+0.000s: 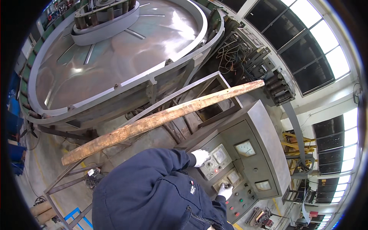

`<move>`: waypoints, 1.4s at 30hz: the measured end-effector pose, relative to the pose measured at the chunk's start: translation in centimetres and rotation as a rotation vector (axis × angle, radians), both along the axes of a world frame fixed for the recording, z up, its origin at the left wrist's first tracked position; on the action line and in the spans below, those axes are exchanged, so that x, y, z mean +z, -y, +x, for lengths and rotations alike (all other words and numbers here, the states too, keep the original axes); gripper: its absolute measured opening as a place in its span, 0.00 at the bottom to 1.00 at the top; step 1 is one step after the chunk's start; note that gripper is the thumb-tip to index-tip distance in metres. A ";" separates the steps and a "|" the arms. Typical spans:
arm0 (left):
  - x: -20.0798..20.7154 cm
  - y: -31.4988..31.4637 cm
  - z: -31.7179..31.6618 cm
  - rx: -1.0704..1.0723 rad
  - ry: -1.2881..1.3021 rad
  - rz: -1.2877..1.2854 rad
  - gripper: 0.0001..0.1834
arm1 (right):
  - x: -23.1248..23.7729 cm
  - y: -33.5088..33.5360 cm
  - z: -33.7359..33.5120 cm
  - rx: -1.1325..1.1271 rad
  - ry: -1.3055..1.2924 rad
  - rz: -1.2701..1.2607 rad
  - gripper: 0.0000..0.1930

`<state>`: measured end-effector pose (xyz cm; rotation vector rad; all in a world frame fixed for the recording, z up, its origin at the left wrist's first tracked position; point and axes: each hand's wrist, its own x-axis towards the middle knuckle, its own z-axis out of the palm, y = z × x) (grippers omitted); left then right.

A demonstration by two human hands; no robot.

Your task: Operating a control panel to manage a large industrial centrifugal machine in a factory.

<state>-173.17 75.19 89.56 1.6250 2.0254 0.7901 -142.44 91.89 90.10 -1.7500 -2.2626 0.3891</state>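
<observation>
A slanted grey control console (268,149) stands in front of me, with gauges, knobs and coloured buttons on its face. My left hand (200,157), in a white glove, lies on the panel's upper left edge beside a square dial (219,155) and a small knob (210,164). Its fingers look stretched out, holding nothing. Lower down, my right hand (224,191), also gloved in white, has its fingers closed round a black knob (226,185) below a second square dial (233,176). Red and green buttons (231,208) sit near that hand.
Beyond the console spreads a large round metal machine table (153,42) with a raised rim. A long wooden beam (165,117) lies across a metal frame (180,92) between them. Loose cables (232,57) hang at the back right; a blue frame (78,217) stands lower left.
</observation>
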 end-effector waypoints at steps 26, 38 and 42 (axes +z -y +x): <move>0.4 -4.8 1.4 -0.127 -0.206 0.006 0.18 | -1.2 -1.0 1.1 0.079 -0.030 0.031 0.19; 0.0 -4.6 1.4 -0.129 -0.226 0.072 0.14 | -1.0 -1.0 1.0 0.058 -0.022 -0.002 0.21; -0.5 -4.8 1.4 -0.137 -0.206 0.072 0.14 | -0.7 -0.9 0.9 0.043 -0.034 -0.020 0.21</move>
